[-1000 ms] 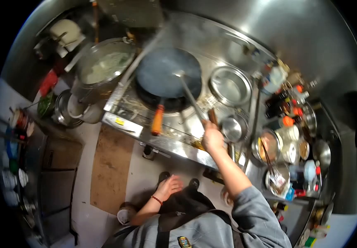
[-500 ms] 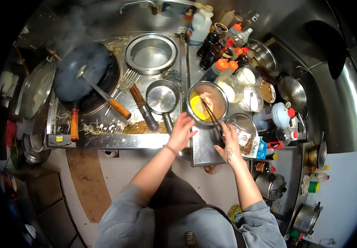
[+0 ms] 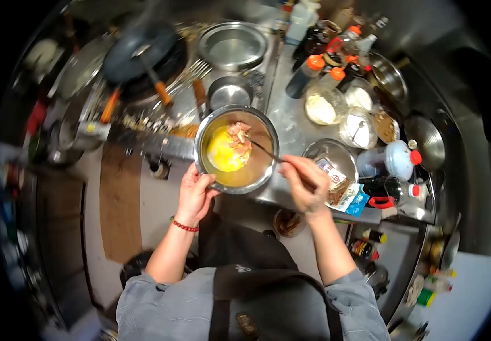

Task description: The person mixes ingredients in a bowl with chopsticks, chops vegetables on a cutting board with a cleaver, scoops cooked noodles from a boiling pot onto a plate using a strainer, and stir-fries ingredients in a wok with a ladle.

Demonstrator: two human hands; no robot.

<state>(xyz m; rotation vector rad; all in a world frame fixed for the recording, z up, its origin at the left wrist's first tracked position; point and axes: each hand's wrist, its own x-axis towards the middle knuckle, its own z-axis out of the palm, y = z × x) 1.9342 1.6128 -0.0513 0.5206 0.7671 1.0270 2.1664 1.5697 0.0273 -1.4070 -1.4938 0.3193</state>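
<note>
A metal mixing bowl (image 3: pixel 262 166) is held up in front of the counter, tipped toward me. My left hand (image 3: pixel 196 192) grips its lower left rim, thumb on the edge. Inside lie yellow beaten egg (image 3: pixel 221 152) and pale pink pieces that look like raw meat (image 3: pixel 238 135). My right hand (image 3: pixel 307 183) is closed around dark chopsticks (image 3: pixel 266 150), whose tips reach into the bowl beside the pink pieces. Some fingers of the right hand are blurred.
A wok (image 3: pixel 143 48) with a ladle sits on the stove at left. Behind the bowl are a small saucepan (image 3: pixel 231 94) and a wide metal basin (image 3: pixel 233 46). Sauce bottles (image 3: pixel 308 74), seasoning tubs (image 3: pixel 320 108) and another metal bowl (image 3: pixel 313 149) crowd the right counter.
The bowl has left the counter and come nearer to me, leftward. My left hand has taken hold of its rim; my right hand has closed around the chopsticks. The view has shifted.
</note>
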